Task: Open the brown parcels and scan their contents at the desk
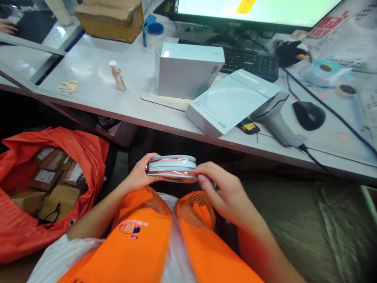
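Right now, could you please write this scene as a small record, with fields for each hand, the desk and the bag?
Left hand: holds a clear-wrapped rounded package by its left end
Right hand: thumb and forefinger at the package's right end
Desk: upright white box, second white box set askew, barcode scanner, computer mouse, keyboard, small capped bottle
Red-orange bag: open, brown cardboard boxes inside

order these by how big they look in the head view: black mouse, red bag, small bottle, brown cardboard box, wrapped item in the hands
1. red bag
2. brown cardboard box
3. wrapped item
4. black mouse
5. small bottle

Apparent size only: the cardboard box is farther away than the wrapped item.
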### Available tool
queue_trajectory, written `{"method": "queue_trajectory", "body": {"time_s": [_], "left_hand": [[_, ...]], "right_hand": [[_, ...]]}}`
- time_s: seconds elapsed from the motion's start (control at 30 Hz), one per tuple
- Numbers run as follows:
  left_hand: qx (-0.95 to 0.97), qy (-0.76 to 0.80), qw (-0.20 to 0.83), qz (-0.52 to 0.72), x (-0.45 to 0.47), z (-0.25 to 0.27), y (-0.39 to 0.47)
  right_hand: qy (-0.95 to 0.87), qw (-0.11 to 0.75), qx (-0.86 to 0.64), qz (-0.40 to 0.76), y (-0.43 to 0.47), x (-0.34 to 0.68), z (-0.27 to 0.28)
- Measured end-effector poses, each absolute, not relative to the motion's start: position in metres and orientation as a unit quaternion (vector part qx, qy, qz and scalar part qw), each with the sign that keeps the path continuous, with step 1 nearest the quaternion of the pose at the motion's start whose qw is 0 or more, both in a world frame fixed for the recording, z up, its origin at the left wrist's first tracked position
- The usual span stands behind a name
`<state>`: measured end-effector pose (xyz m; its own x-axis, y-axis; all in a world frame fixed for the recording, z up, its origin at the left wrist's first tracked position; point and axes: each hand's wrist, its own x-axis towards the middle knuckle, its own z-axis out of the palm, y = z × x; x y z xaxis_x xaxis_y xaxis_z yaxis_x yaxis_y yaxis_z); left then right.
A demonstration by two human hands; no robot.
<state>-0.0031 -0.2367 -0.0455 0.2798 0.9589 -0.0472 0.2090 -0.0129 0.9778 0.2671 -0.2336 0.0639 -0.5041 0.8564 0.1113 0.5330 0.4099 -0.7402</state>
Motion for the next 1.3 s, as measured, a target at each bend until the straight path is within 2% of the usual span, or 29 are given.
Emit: {"method": "queue_trajectory", "body": {"time_s": [0.07,0.13,0.4,0.63,0.77,0.87,0.93,1.07,1.2,1.3], "left_hand": [[0.554,0.481,0.545,0.407,-0.015,-0.053,-0.243],[0.533,0.468,0.557,0.431,-0.020,-0.056,-0.248],[0.509,0.443,0.586,0.448,-0.009,-0.040,-0.254],[0.449,0.409,0.668,0.430,0.008,-0.024,-0.251],[0.463,0.386,0.691,0.400,0.009,-0.020,-0.252],[0.474,0.393,0.682,0.395,0.009,-0.026,-0.256],[0.461,0.389,0.687,0.406,0.011,-0.031,-0.258],[0.416,0.375,0.698,0.445,0.017,-0.038,-0.261],[0.400,0.368,0.705,0.456,0.019,-0.039,-0.261],[0.394,0.362,0.705,0.465,0.019,-0.040,-0.260]], "right_hand": [[-0.786,0.286,-0.436,0.332,-0.233,0.285,0.065],[-0.794,0.290,-0.418,0.334,-0.233,0.292,0.064],[-0.799,0.326,-0.349,0.365,-0.239,0.286,0.074],[-0.768,0.281,-0.521,0.244,-0.246,0.280,0.070],[-0.718,0.237,-0.575,0.314,-0.228,0.285,0.075],[-0.701,0.188,-0.559,0.401,-0.209,0.291,0.079],[-0.709,0.188,-0.540,0.413,-0.203,0.291,0.079],[-0.762,0.224,-0.512,0.327,-0.211,0.280,0.075],[-0.808,0.216,-0.522,0.167,-0.225,0.268,0.067],[-0.818,0.207,-0.528,0.093,-0.229,0.267,0.061]]}}
